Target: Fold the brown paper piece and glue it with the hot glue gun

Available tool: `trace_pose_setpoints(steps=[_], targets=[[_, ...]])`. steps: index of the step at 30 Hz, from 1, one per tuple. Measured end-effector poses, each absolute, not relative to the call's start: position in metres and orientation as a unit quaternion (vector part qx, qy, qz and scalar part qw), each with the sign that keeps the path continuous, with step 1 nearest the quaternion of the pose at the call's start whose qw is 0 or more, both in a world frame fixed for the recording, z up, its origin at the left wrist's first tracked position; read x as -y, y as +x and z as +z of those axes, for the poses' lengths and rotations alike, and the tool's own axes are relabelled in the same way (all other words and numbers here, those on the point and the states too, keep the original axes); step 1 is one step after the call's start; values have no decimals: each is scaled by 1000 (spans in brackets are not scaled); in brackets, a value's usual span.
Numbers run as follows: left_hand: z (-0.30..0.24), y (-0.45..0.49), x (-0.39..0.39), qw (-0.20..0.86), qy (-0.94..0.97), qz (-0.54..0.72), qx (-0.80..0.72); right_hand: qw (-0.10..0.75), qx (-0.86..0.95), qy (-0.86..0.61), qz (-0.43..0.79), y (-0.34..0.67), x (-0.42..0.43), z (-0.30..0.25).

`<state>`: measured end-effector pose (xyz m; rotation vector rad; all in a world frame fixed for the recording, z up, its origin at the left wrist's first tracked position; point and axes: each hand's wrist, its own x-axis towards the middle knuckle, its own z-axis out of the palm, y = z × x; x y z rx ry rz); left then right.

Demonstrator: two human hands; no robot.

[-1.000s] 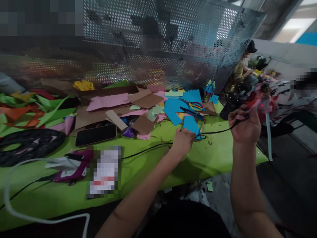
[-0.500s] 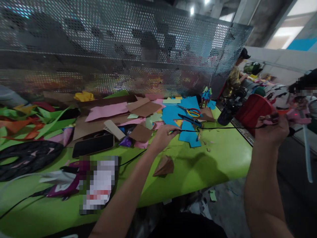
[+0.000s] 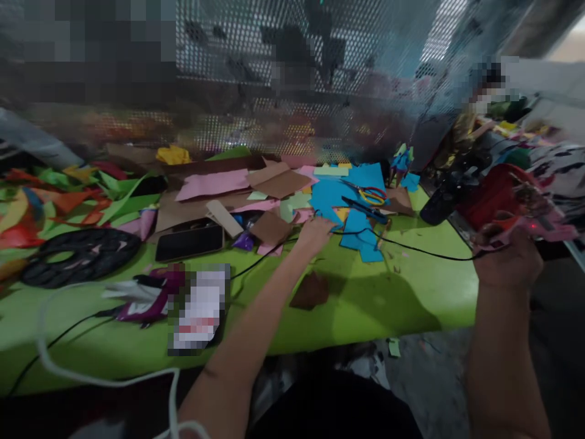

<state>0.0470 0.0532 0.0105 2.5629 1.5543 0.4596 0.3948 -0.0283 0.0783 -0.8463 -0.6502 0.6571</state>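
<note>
My right hand [image 3: 507, 259] is raised off the table's right edge, closed round a pink glue gun [image 3: 532, 228]. A thin black cord [image 3: 411, 249] runs from the gun across the green table [image 3: 393, 299] to my left hand [image 3: 314, 234]. That hand is closed on the cord beside the blue paper pieces [image 3: 340, 201]. A brown paper cone [image 3: 311, 290] lies on the table just below my left forearm. Motion blurs the whole picture.
Scissors with yellow and red handles [image 3: 371, 196] lie on the blue paper. A black phone [image 3: 189, 242], pink and brown card scraps, green and orange strips [image 3: 68, 198], a black ring [image 3: 80, 256] and a white cable [image 3: 105, 378] cover the left. A perforated metal screen [image 3: 292, 67] backs the table.
My right hand has swung out to the right with the glue gun and dropped a little. My left hand drew back left along the cord, uncovering the brown paper cone.
</note>
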Motion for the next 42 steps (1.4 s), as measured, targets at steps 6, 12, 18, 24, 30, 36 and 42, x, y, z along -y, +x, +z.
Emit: trace_pose_setpoints(steps=[6,12,18,24,30,36,42], targets=[[15,13,18,104,853,269,-434,703,397,-420,415,353,48,55],[-2,-32,104,137,855,226,-447,580,467,-441,501,321,70,35],[-12,-30,120,84,869,130,-470,407,592,-439,539,293,89,18],[0,-13,124,32,858,112,-499,323,595,-489,550,279,97,13],[-8,-14,123,60,873,115,-470,272,644,-464,544,274,99,17],[-7,-15,125,53,869,117,-477,242,623,-510,542,279,103,13],[-6,-17,128,50,870,110,-478,238,638,-504,532,276,104,18]])
